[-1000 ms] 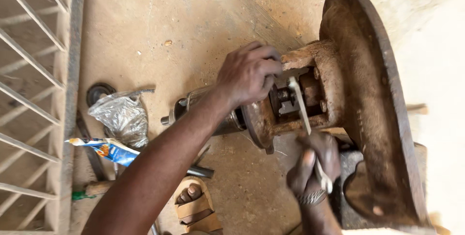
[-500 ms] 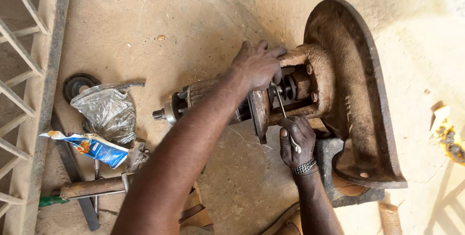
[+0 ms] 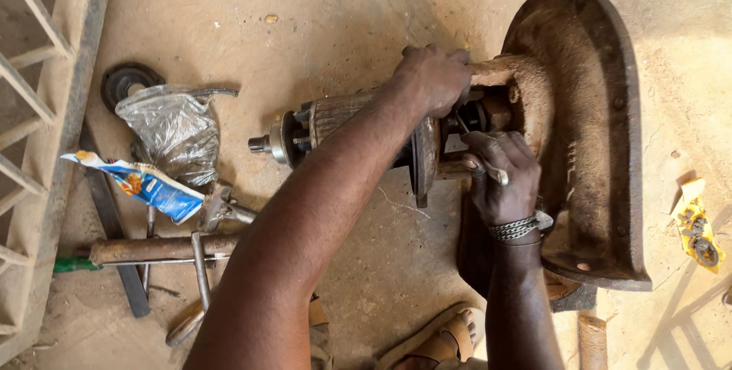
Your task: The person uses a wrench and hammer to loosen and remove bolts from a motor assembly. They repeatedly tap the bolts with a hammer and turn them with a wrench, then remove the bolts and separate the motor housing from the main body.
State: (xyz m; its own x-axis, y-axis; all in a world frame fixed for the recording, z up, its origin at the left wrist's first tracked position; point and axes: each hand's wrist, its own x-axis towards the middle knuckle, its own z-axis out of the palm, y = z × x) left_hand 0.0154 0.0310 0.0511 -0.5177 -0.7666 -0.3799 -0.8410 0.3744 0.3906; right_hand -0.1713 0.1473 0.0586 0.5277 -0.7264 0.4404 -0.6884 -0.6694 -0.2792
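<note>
The rusty cast-iron machine housing with the broad curved flange [image 3: 587, 133] lies on its side on the sandy concrete floor [image 3: 305, 27], and the grey cylindrical shaft assembly [image 3: 343, 122] is seen sticking out of it to the left. Compared with a second ago, when the slim metal tool [image 3: 461, 122] was held well below the hub with its length showing, the right hand [image 3: 499, 175] is now brought up close against the hub opening, and only a short stretch of the tool is visible between the two hands, its tip lost inside the recess. The right hand is closed tightly around the tool's handle; a metal bracelet [image 3: 518, 226] is worn on that wrist. The left hand [image 3: 433, 76] is kept clamped over the top of the hub, as it was in the earlier views, so the casting is steadied while the tool is worked deeper. The two hands are nearly touching. The work is judged to be at the stage of prying or loosening a part inside the hub; whether anything has come free cannot be told. To the left, a crumpled clear plastic bag [image 3: 171, 130], a blue-and-white printed wrapper [image 3: 145, 183], a black rubber ring [image 3: 126, 80] and a rusty steel pipe [image 3: 152, 248] are left on the floor.
</note>
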